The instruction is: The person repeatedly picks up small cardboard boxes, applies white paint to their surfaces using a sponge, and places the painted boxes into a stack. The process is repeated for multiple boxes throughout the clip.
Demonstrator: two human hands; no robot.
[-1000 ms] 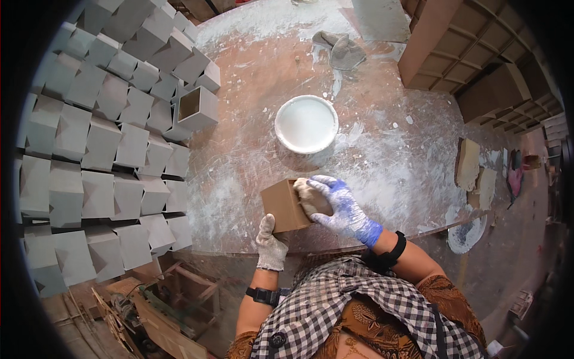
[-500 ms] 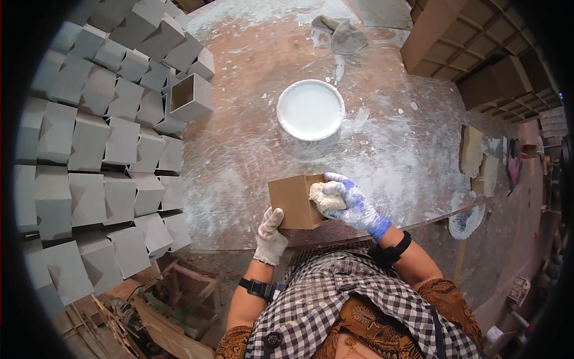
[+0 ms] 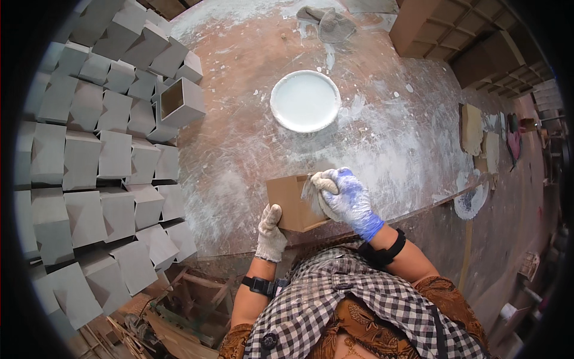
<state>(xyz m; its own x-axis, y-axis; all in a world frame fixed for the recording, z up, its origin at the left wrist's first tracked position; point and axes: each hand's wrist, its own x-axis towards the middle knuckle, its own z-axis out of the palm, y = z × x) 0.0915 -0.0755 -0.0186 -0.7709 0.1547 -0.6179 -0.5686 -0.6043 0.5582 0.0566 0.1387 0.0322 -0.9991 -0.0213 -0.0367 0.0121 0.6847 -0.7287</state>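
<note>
I see a white-knit-gloved left hand (image 3: 271,233), fingers clasping a square-sided brown box (image 3: 290,204), and, right of them, a blue-and-white-gloved right hand (image 3: 351,200) curled round a lumpy cream wad (image 3: 322,183).

The gloved left hand (image 3: 271,234) grips the lower left corner of a brown box (image 3: 286,200) near the counter's (image 3: 230,167) near edge, while the right hand (image 3: 353,202), in a blue glove smeared white, presses a pale wad (image 3: 324,182) against its right side. Beyond them stands a round tub (image 3: 306,130) of white liquid (image 3: 305,100); pale grey boxes (image 3: 84,160) crowd the left, and a rumpled grey cloth (image 3: 336,26) lies at the far side.
</note>
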